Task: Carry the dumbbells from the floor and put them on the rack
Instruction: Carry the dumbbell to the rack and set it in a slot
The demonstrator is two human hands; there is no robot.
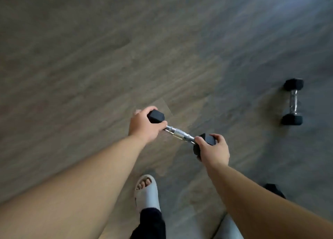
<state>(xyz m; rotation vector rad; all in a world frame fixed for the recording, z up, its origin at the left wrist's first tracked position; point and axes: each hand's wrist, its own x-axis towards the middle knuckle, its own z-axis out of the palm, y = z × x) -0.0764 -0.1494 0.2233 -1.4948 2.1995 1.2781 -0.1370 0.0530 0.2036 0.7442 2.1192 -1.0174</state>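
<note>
Here, held dumbbell (180, 133): we carry it above the wood floor (90, 58).
Left hand (144, 126): closed around its far-left head.
Right hand (214, 148): closed around its near-right head.
Second dumbbell (293, 101): on the floor, far right.

Dim, motion-blurred floor (90, 58); light perhaps upper right.

matt black dumbbell (181, 133) heads, shiny metal handle
</note>
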